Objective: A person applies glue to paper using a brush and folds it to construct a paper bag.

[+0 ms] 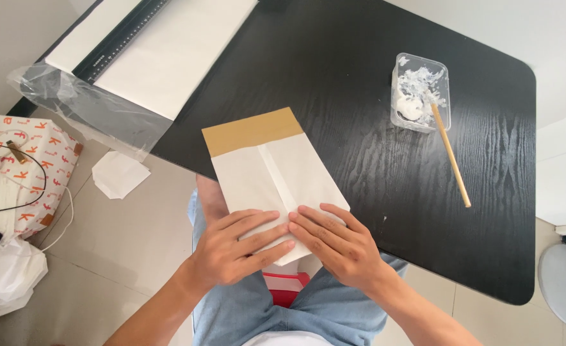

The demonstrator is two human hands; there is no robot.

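Left hand (235, 250), right hand (334, 247): bare, no rings, no watch. Forearms unsleeved. Light blue denim shorts (244, 314); white shirt hem (286, 338) at bottom edge.

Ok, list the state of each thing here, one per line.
Paper bag: folded flat, brown band at far end, near end over the table edge.
Left hand: flat, pressing the bag.
Right hand: flat, pressing the bag.
Tub: open, white paste inside.
Stick: tip in tub.
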